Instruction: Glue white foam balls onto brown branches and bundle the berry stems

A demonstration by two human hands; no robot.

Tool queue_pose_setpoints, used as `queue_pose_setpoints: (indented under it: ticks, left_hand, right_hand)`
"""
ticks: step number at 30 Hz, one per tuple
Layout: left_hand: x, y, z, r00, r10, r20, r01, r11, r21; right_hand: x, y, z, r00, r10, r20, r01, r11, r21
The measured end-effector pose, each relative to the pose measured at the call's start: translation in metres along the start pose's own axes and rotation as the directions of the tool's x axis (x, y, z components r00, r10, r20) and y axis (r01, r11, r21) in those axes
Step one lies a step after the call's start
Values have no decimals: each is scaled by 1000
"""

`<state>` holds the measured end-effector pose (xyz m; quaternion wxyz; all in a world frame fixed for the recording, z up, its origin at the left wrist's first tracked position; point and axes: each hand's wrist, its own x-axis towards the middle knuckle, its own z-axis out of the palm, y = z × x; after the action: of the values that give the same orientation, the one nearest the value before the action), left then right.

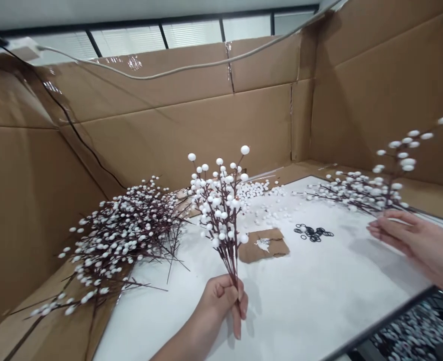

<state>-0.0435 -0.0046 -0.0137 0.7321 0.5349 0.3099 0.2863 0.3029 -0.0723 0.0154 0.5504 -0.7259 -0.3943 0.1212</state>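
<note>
Two hands are up over the white board, yes? What does the left hand [219,301] hold?

It is closed firmly around a bunch of artificial berry stems [219,215], low, near the board's near edge. The bunch stands almost upright, with the white berries on top.

And the right hand [405,238]?

It is well apart, toward the right edge, half curled. It seems to pinch one thin berry spray [398,165] by the stem, and this spray leans up to the right. The spray is a little blurred, so I see the grip less clearly.

What lies nearest to them?

Black rubber rings [313,233] lie on the white board [319,291], between the hands but closer to the right one. A scrap of brown cardboard [262,245] is near the rings. Small white balls [255,193] gather by the far edge, and more sprays [357,193] lie toward the far right corner.

And further out on the left?

A large heap of sprays [120,235] spreads past the left edge, in front of cardboard walls [169,125].
</note>
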Motion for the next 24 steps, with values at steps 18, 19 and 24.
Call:
queue_pose_setpoints:
  ticks: [18,19,24]
  left_hand:
    - [1,-6,-2,994,-17,109,23,999,-49]
    - [1,-6,-1,993,-17,114,23,998,-51]
    - [1,-6,1,989,-15,146,26,997,-77]
  right_hand:
    - [-96,-82,152,680,-90,728,-490,682,542]
    - [-96,-82,151,678,-89,730,-490,686,538]
    - [-97,-84,152,683,-104,723,-477,686,549]
